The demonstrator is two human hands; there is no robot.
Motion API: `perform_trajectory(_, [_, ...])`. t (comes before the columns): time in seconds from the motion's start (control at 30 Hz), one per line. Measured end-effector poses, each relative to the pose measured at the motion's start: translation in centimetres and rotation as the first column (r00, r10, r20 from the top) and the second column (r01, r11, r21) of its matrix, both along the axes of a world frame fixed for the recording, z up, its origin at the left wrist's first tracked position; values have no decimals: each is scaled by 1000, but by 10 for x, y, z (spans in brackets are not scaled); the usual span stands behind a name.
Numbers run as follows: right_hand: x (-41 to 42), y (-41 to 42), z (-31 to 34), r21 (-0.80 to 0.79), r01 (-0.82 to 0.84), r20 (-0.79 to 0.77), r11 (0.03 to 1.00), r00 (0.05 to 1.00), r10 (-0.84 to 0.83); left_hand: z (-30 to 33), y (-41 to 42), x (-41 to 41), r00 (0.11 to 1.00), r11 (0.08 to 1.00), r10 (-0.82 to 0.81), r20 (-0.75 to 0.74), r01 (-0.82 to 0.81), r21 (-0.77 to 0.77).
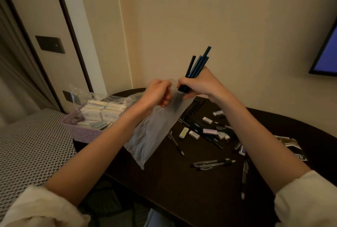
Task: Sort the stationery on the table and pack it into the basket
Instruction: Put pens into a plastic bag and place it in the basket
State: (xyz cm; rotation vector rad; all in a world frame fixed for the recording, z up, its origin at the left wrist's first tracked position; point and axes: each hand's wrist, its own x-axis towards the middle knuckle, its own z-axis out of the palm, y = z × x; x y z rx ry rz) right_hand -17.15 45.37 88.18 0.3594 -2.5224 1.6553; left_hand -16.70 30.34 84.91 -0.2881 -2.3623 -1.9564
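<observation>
My right hand point(198, 82) grips a bundle of dark blue pencils point(197, 66), upright, their lower ends inside the mouth of a clear plastic bag point(155, 130). My left hand point(157, 93) pinches the bag's top edge, and the bag hangs down over the dark table point(173, 181). The lilac basket point(83, 133) stands at the table's left end, filled with bagged white erasers point(104, 111). Loose erasers point(183, 132), more dark pencils point(209, 135) and clear pens point(213, 163) lie scattered on the table under my right forearm.
A wall runs close behind the table. A screen point(328, 53) hangs at the right. A patterned seat point(31, 150) adjoins the table on the left. A printed packet point(291, 146) lies at the table's right edge.
</observation>
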Motion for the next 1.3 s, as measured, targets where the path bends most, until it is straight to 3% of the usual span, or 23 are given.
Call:
perform_trajectory(0.23, [-6,-14,-9,79,-228,215,971,955,206,-5,-10,0,994,992,-3,108,-11,126])
perform_trajectory(0.4, [-6,-12,-14,-47,-323,293,945,900,322,-10,-15,1,992,980,-25,127,-1,201])
perform_trajectory(0.53, [-8,-8,-16,-205,-301,343,931,869,357,-14,-17,-1,995,979,-34,98,14,203])
perform_trajectory(0.7, [-7,-4,-21,-217,-295,386,931,850,359,-19,-18,-2,995,980,-44,92,25,198])
perform_trajectory(0.9, [-5,13,-26,-421,-84,200,903,963,183,-25,-20,-1,997,983,-18,75,4,185])
perform_trajectory(1.1, [-20,47,-73,-212,220,271,952,949,-159,-41,-22,-1,1000,994,-2,12,1,105])
perform_trajectory(1.3, [-41,71,-123,-11,305,300,952,909,-288,-65,-29,-14,998,988,19,53,-27,152])
